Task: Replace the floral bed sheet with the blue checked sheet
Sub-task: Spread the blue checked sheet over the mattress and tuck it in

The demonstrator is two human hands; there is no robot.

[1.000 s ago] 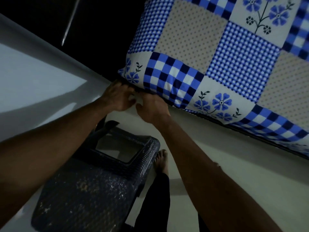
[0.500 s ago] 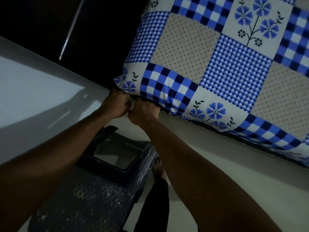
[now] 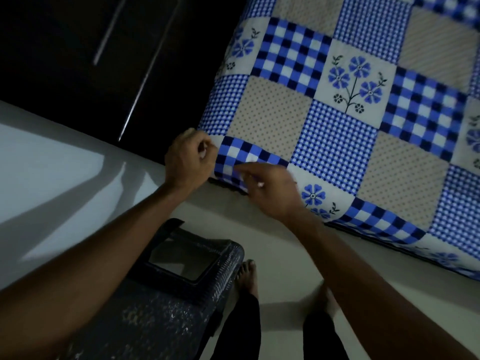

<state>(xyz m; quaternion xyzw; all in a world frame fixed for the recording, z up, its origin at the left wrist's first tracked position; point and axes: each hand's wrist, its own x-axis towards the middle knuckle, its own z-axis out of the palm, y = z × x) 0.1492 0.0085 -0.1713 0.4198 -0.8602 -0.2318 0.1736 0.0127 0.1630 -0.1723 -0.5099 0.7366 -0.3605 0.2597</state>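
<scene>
The blue checked sheet [image 3: 337, 131], a patchwork of blue checks, dotted beige squares and blue flowers, covers the bed across the right half of the view. My left hand [image 3: 191, 159] is curled at the near left corner of the bed and pinches the sheet's corner. My right hand [image 3: 270, 190] lies just to its right on the side of the mattress, fingers stretched leftward along the sheet's hanging edge and touching it. No floral sheet is in view.
A dark woven plastic stool [image 3: 181, 268] stands on the pale floor below my arms, close to the bed corner. My bare feet [image 3: 248, 276] are beside it. A dark wardrobe with metal handles [image 3: 135, 100] fills the top left.
The view has dropped so more of the bed top shows. Both hands have come up from under the corner; my right hand has moved right and uncurled along the edge.
</scene>
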